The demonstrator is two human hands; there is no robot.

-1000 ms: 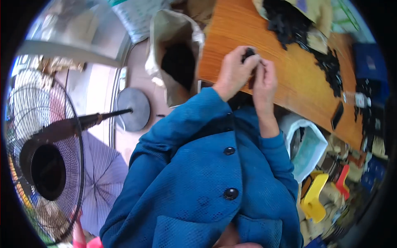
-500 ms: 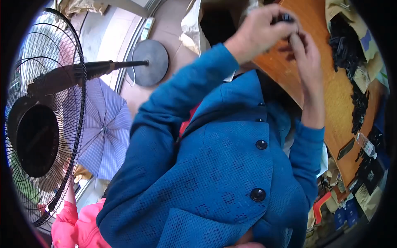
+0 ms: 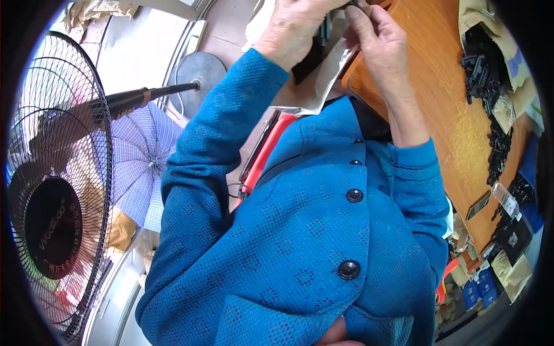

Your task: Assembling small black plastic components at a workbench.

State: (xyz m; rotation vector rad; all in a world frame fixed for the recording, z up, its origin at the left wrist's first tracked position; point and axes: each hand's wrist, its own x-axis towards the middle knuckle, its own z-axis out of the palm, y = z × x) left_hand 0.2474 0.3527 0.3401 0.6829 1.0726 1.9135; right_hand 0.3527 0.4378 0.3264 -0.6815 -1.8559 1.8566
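Observation:
At the top edge, my left hand is closed, its fingertips partly cut off by the frame; what it grips is unclear. Close beside it, my right hand pinches a small black piece between thumb and fingers. Both hands are held over an open container with a pale, paper-like side. Its inside is dark, and a black part shows below the left hand. The brown wooden table lies under and to the right of my right hand.
Black plastic parts are heaped along the table's right side, near a phone-like slab and a clear plastic bottle. To the left stand a black fan and an open blue checked umbrella. A round grey base rests on the floor.
Both hands have moved left and farther away, from over the table's edge to over the pale-sided container. The view has shifted, and the person in pink at lower left has dropped out of sight.

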